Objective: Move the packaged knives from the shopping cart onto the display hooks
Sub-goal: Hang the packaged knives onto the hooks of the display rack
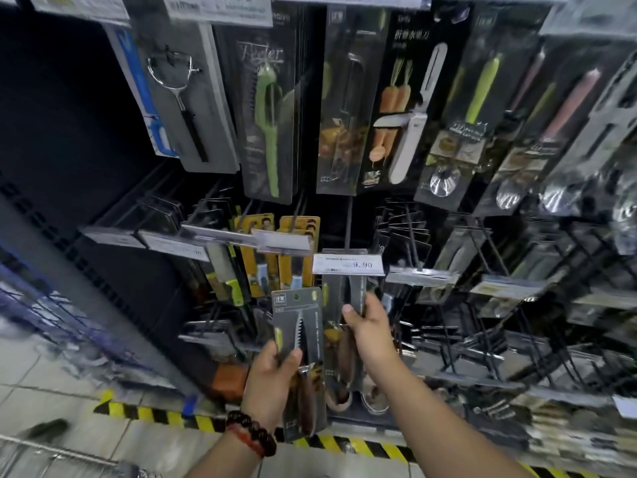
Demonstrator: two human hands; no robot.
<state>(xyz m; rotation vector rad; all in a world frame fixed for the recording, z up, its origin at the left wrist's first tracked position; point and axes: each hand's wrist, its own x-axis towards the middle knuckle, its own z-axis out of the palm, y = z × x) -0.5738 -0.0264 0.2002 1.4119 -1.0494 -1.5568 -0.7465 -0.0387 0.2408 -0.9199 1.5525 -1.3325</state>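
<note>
The left hand [272,384] gripped one packaged serrated knife [301,360], thumb on its front, below the hooks. The right hand [370,332] pinched one hanging knife package [355,294] under the price tag [348,263].

Left hand [272,381]: a packaged knife [300,360] is gripped, thumb across its front.
Right hand [370,334]: a hanging knife pack [355,294] is pinched below the price tag [348,264].

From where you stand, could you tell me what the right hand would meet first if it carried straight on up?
Probably the 9.90 price tag directly above the right hand, which grips a hanging knife package; depth is unclear.
</note>
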